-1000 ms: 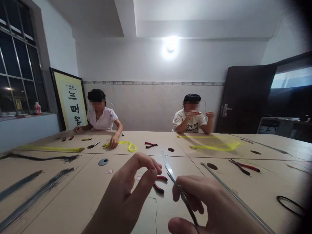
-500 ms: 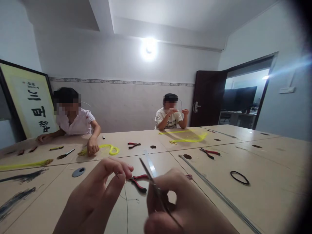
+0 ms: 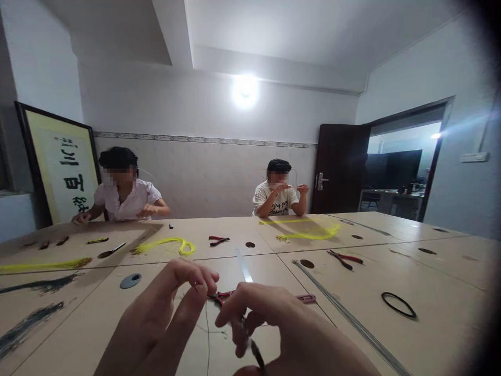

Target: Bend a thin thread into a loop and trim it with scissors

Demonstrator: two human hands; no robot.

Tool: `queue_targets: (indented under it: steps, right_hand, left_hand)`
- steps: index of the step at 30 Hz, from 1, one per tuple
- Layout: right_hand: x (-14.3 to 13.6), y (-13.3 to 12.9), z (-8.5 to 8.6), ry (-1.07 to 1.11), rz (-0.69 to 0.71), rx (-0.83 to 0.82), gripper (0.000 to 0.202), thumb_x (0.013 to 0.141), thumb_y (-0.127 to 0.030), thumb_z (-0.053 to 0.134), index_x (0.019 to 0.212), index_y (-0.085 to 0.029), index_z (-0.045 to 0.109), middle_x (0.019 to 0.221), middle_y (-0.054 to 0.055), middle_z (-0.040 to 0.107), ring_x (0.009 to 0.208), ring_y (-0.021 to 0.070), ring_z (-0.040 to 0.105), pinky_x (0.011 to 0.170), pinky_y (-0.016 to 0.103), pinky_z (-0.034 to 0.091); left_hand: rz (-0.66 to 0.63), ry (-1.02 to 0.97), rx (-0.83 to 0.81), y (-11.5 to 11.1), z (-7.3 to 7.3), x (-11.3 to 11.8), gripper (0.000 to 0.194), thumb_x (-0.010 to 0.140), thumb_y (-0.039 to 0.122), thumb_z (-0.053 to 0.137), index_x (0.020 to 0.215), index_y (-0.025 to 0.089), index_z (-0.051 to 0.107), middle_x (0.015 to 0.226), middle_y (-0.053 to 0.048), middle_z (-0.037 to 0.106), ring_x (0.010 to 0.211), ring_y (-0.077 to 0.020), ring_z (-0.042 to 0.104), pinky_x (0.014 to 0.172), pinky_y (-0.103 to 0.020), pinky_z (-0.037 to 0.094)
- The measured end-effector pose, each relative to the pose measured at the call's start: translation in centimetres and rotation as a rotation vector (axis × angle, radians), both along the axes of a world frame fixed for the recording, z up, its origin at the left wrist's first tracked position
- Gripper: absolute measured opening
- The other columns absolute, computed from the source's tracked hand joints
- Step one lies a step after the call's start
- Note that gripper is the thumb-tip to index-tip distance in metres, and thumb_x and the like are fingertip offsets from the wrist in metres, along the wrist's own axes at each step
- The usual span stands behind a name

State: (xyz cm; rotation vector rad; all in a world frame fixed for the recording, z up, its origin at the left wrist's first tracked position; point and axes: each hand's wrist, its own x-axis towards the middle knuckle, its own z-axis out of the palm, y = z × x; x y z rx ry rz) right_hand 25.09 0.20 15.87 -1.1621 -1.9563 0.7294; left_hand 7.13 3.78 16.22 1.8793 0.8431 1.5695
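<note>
My left hand [image 3: 168, 313] is pinched at the thumb and index finger around a small dark hook, its tip showing above the thumb. A thin grey line [image 3: 207, 334] hangs below those fingertips. Close beside it, my right hand [image 3: 274, 324] is curled around a dark metal tool [image 3: 256, 353], blurred and partly hidden by the fingers. Red-handled pliers [image 3: 223, 296] lie on the table behind both hands, partly covered. Another thin line with a small hook [image 3: 224, 335] rests on the table between the hands.
A steel ruler [image 3: 244, 267], yellow line bundles [image 3: 183, 245], a grey disc [image 3: 130, 281], more pliers [image 3: 345, 258], a black ring [image 3: 398, 305] and long grey strands [image 3: 340, 308] lie around on the table [image 3: 442, 282]. Two people sit across it.
The metal tool has turned down from its raised, pointed position as my right hand's fingers shifted. The view tilted slightly. The person at the left lifted a hand off the yellow bundle.
</note>
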Motion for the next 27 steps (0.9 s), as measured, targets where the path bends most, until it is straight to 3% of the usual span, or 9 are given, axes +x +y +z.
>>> queue_targets:
  steps: [3,7,12,17,23,27]
  right_hand:
    - [-0.5,-0.2,0.2,-0.047,-0.172,0.089,0.028,0.061,-0.044,0.078,0.076,-0.023,0.068,0.054,-0.005,0.054,0.052,0.0123,0.051,0.055,0.026,0.044]
    - [-0.6,-0.9,0.7,-0.206,-0.268,0.281,0.032,0.070,-0.046,0.071,0.059,-0.020,0.056,0.049,-0.003,0.049,0.048,0.0119,0.046,0.046,0.023,0.037]
    - [0.1,-1.0,-0.1,-0.327,-0.240,0.425,0.039,0.070,-0.056,0.070,0.062,-0.022,0.054,0.050,-0.002,0.047,0.044,0.0124,0.045,0.042,0.024,0.036]
    - [0.6,-1.1,-1.1,-0.335,-0.203,0.531,0.029,0.071,-0.049,0.071,0.068,-0.025,0.055,0.053,-0.003,0.050,0.045,0.0118,0.045,0.041,0.023,0.036]
    - [0.5,-1.3,-0.7,-0.370,-0.193,0.563,0.035,0.072,-0.049,0.071,0.062,-0.023,0.051,0.050,-0.004,0.048,0.043,0.0100,0.042,0.038,0.021,0.033]
    - [0.5,-1.1,-0.5,-0.359,-0.139,0.575,0.039,0.077,-0.051,0.067,0.061,-0.021,0.047,0.048,-0.006,0.044,0.041,0.0070,0.039,0.038,0.020,0.030]
  left_hand:
    - [-0.014,0.051,0.086,0.1,0.4,-0.4,0.021,0.089,0.038,0.052,0.072,0.028,0.056,0.078,0.004,0.065,0.080,-0.0128,0.067,0.064,-0.016,0.057]
    - [-0.080,0.138,0.191,0.0,1.2,-0.8,0.017,0.091,0.026,0.049,0.076,0.030,0.057,0.078,0.008,0.069,0.077,-0.0086,0.068,0.066,-0.012,0.056]
    - [-0.139,0.116,0.099,-0.6,1.4,-0.9,0.016,0.093,0.026,0.047,0.079,0.029,0.055,0.080,0.008,0.067,0.081,-0.0075,0.066,0.068,-0.012,0.055]
    - [-0.157,0.152,0.028,-0.8,1.2,-0.8,0.015,0.093,0.032,0.047,0.080,0.030,0.054,0.083,0.006,0.066,0.090,-0.0118,0.065,0.054,-0.014,0.050]
    - [-0.160,0.175,0.042,-0.8,1.2,-0.7,0.014,0.093,0.033,0.048,0.082,0.032,0.056,0.083,0.008,0.065,0.085,-0.0112,0.065,0.078,-0.020,0.053]
    - [-0.190,0.170,0.004,-0.9,1.2,-0.7,0.013,0.092,0.034,0.048,0.082,0.032,0.056,0.083,0.006,0.066,0.086,-0.0121,0.065,0.053,-0.015,0.051]
